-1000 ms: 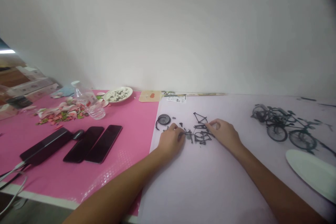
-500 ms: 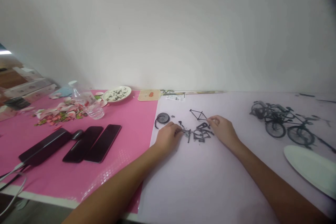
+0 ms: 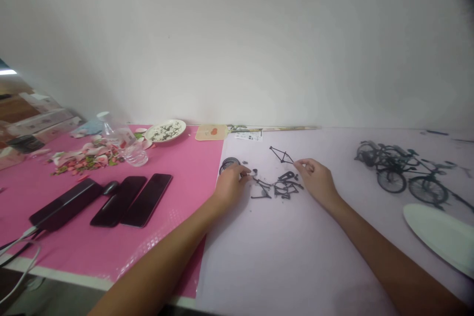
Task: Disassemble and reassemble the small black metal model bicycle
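Observation:
My right hand (image 3: pixel 316 177) pinches the rear end of a small black model bicycle frame (image 3: pixel 282 156), holding it tilted over the white surface. My left hand (image 3: pixel 231 185) has its thumb and forefinger slightly apart beside a small black saddle-like part (image 3: pixel 255 172); nothing shows clearly between them. Just right of those fingertips lie thin black bicycle parts (image 3: pixel 262 190). A cluster of other black parts (image 3: pixel 285 186) rests between the two hands. Beyond my left hand, a black spoked wheel (image 3: pixel 228 162) is partly covered by my fingers.
Assembled black model bicycles (image 3: pixel 407 173) stand at the right, behind a white plate (image 3: pixel 437 237). On the pink left side are two phones (image 3: pixel 146 200), a black power bank (image 3: pixel 66 202), a plastic bottle (image 3: pixel 126 143), petals (image 3: pixel 85 158) and a plate (image 3: pixel 181 131). A fly swatter (image 3: pixel 211 132) lies along the wall.
My left hand has moved left and slightly up, away from the thin parts, which now lie turned differently. My right hand still holds the frame, lifted slightly.

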Action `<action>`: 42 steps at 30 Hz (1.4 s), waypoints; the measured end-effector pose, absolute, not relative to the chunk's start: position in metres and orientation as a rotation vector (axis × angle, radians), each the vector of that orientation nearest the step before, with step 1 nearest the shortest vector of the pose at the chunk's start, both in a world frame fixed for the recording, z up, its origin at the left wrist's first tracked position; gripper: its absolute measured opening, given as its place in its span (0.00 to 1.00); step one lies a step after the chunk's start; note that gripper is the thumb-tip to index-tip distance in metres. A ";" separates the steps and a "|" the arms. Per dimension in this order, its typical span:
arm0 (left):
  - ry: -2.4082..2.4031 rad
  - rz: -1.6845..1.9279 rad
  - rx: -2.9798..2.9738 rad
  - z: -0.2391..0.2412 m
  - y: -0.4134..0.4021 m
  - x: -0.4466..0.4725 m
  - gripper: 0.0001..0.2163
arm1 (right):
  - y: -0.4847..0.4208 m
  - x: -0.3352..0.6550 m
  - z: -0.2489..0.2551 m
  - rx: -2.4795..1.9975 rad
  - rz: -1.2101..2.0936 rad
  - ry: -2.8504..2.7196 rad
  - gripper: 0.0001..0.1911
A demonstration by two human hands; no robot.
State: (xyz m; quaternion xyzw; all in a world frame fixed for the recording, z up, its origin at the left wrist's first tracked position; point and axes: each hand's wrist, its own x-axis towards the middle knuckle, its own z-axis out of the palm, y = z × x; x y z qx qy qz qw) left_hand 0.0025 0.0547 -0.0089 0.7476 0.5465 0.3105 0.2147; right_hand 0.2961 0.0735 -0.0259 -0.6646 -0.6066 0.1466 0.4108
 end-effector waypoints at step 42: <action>1.140 1.160 1.650 -0.007 0.053 0.006 0.16 | 0.040 0.253 -0.007 -1.402 0.807 -1.901 0.22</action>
